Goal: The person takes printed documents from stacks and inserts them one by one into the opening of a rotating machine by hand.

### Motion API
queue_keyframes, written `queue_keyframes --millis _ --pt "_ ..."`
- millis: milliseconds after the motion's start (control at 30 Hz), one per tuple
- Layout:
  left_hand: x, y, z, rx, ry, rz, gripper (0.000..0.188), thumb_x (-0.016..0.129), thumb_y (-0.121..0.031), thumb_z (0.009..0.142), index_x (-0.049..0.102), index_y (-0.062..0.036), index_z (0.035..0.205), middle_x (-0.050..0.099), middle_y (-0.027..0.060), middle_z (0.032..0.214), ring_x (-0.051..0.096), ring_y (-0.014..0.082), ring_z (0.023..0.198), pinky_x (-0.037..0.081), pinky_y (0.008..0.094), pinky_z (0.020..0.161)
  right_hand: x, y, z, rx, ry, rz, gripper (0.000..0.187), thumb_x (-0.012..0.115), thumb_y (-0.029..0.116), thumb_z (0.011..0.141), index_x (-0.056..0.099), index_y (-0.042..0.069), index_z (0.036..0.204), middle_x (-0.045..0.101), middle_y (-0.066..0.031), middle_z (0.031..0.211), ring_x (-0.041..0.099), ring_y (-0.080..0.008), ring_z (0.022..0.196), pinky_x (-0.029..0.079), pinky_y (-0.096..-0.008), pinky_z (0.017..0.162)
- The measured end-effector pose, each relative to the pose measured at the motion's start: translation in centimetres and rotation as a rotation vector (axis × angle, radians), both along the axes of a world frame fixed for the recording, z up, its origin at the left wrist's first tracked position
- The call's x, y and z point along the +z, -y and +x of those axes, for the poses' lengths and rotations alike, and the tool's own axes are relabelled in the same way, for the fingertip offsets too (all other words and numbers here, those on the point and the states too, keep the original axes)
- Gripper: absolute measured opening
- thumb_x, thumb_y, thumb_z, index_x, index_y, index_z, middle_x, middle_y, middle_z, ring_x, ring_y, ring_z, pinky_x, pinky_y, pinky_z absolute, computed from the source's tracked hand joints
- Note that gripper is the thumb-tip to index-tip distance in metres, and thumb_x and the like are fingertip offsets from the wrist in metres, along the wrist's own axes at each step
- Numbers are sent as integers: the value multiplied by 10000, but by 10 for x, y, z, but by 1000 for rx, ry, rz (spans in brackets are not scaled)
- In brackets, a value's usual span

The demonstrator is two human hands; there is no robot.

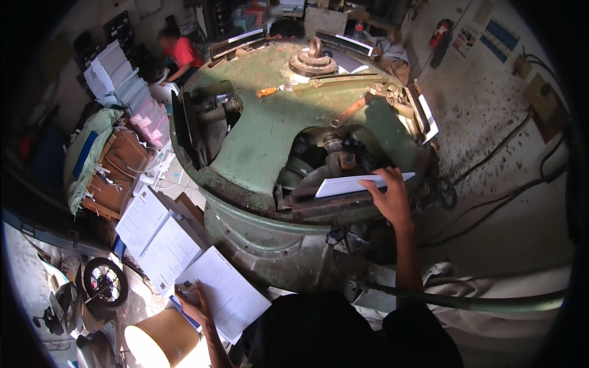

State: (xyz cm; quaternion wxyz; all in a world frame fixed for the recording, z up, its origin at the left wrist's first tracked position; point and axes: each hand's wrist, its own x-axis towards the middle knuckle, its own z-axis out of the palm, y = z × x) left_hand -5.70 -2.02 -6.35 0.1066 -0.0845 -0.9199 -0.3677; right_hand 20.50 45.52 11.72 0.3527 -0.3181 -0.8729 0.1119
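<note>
My right hand [390, 195] pinches the upper right edge of a thin white paper block [350, 186]. That block stands on its long edge in a dark metal clamp [331, 206] at the near rim of a large round green machine [251, 147]. Lower left, my left hand [194, 305] is closed around the left edge of a stack of printed sheets [224, 285], thumb and fingers partly hidden. Further printed stacks [169, 245] lie just beyond it, overlapping. Beneath the left hand a blue edge shows.
A yellowish bucket [162, 337] stands beside my left forearm. Atop the machine are an orange-handled tool [268, 92] and a lifting ring [315, 48]. A handwheel [443, 192] juts out at right. Paper piles [126, 86] rise at far left, near a person in red [184, 56].
</note>
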Motion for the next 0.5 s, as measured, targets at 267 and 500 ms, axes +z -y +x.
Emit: queue_keyframes --millis 267,500 --pt "2 -4 1 -13 1 5 690 743 -319 876 446 66 1366 559 326 1312 574 455 1194 465 481 1017 1 0 3 9 -31 -32 261 802 181 794 625 -6 842 594 -146 820 537 -340 819 443 -435 740" --pt "2 0 1 5 28 13 708 748 -331 870 448 72 1369 547 319 1332 554 447 1217 442 474 1043 1 -3 2 22 0 -27 319 811 228 791 601 -10 825 580 -158 812 522 -360 815 429 -457 729"
